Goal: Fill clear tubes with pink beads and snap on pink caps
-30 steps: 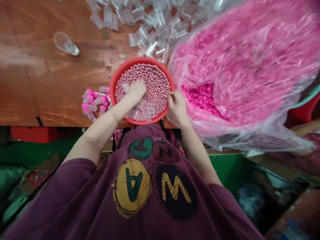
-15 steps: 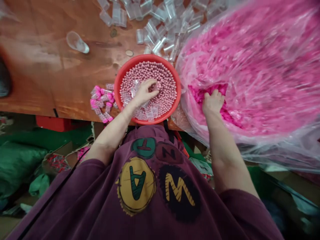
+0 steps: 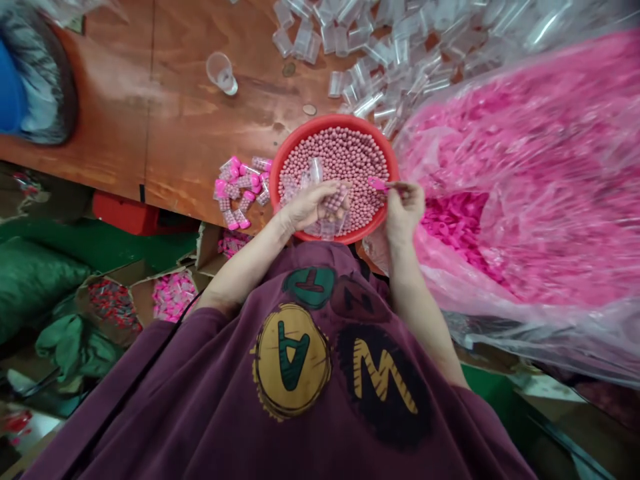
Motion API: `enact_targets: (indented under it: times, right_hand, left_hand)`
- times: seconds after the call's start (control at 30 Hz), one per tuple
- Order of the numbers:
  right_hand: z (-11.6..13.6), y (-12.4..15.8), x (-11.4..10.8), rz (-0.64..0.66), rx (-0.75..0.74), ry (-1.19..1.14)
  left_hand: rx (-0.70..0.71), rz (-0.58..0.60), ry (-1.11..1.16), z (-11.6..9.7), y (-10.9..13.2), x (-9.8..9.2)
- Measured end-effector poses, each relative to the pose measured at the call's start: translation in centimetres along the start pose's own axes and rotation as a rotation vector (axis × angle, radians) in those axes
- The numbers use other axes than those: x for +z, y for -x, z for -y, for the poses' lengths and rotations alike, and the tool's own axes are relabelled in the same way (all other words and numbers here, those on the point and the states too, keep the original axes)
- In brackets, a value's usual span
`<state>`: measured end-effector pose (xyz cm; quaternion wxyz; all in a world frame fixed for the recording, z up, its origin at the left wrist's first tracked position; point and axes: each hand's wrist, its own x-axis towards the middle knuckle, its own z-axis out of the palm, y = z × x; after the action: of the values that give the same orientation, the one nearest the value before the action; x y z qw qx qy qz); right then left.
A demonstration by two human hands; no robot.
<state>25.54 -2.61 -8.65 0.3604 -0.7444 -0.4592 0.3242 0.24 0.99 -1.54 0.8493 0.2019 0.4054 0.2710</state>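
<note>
My left hand (image 3: pixel 316 201) is over the red basin (image 3: pixel 393 157), its fingers wrapped round a small clear tube (image 3: pixel 336 200) filled with pink beads. Over the basin's right rim, my right hand (image 3: pixel 406 207) pinches a bright pink plastic cap (image 3: pixel 376 183). Small round pink beads (image 3: pixel 345 150) fill the basin. Several clear tubes (image 3: pixel 315 170) lie on the beads near the left hand. Left of the basin, filled tubes with pink caps (image 3: pixel 243 190) are heaped on the table.
A large clear bag of pink caps (image 3: pixel 550 200) lies open at the right. Many empty clear tubes (image 3: pixel 395 47) are spread across the back of the wooden table (image 3: pixel 185 127). A clear cup (image 3: pixel 221 73) lies farther left. Cartons of small parts (image 3: pixel 173 293) stand below the table edge.
My right hand has come out of the bag to the basin with a pink cap. The left hand has lifted a bead-filled tube above the beads. The view has shifted left.
</note>
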Motion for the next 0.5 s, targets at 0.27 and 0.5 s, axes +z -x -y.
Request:
enact_targets:
  times: [0.27, 0.5]
  right_hand:
    - [1.3, 0.1, 2.4, 0.197, -0.212, 0.400]
    - [4.0, -2.7, 9.4, 0.398, -0.249, 0.592]
  left_hand:
    - [-0.008, -0.196, -0.109, 0.3, 3.0, -2.8]
    - [-0.002, -0.232, -0.006, 0.1, 3.8, -3.1]
